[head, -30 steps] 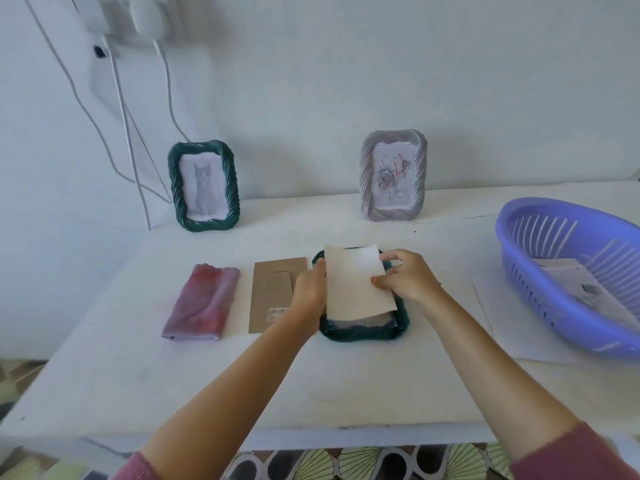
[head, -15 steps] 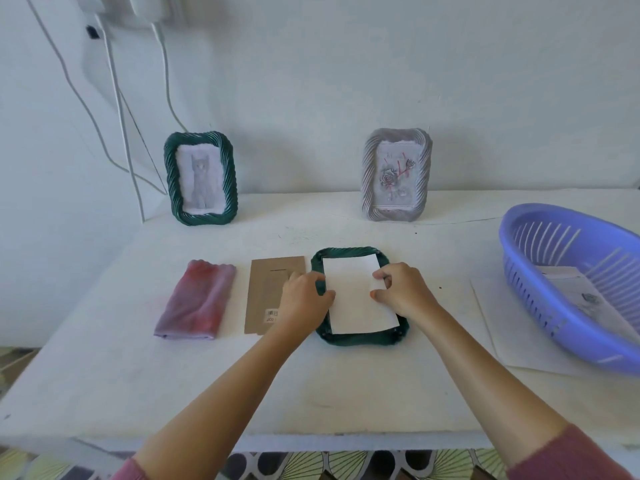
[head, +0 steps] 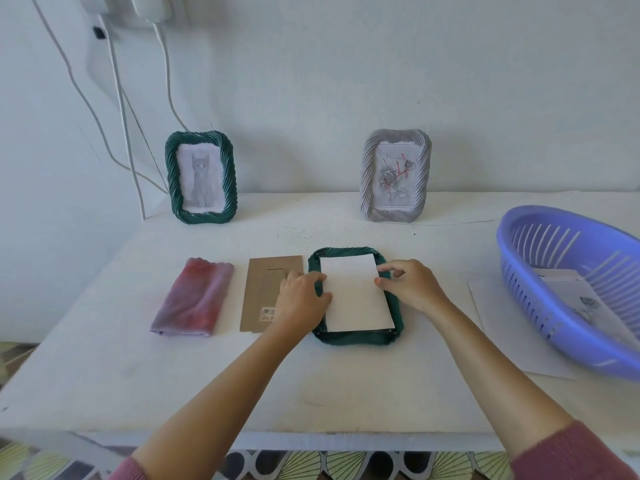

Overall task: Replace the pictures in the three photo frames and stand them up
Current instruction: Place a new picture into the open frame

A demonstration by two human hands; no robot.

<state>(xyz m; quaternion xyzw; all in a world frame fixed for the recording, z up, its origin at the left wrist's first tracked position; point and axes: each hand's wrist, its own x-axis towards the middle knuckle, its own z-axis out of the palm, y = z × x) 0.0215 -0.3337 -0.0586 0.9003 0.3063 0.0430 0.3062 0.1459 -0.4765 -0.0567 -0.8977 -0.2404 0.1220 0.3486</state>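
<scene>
A dark green photo frame (head: 356,338) lies face down at the middle of the white table. A white picture sheet (head: 353,296) lies flat in its back, blank side up. My left hand (head: 301,299) presses its fingertips on the sheet's left edge and the frame rim. My right hand (head: 410,285) touches the sheet's right edge with thumb and forefinger. The brown backing board (head: 261,282) lies just left of the frame, partly under my left hand. At the wall stand a green frame with a cat drawing (head: 201,178) and a grey frame with a rose drawing (head: 394,176).
A folded pink-purple cloth (head: 194,299) lies left of the backing board. A purple basket (head: 519,230) with paper sheets inside sits at the right, on a white sheet (head: 502,327). Cables (head: 121,116) hang down the wall at the left.
The white sheet, held raised over the frame a second ago, has been lowered and now lies flat inside it. Both hands have come down with it to its edges.
</scene>
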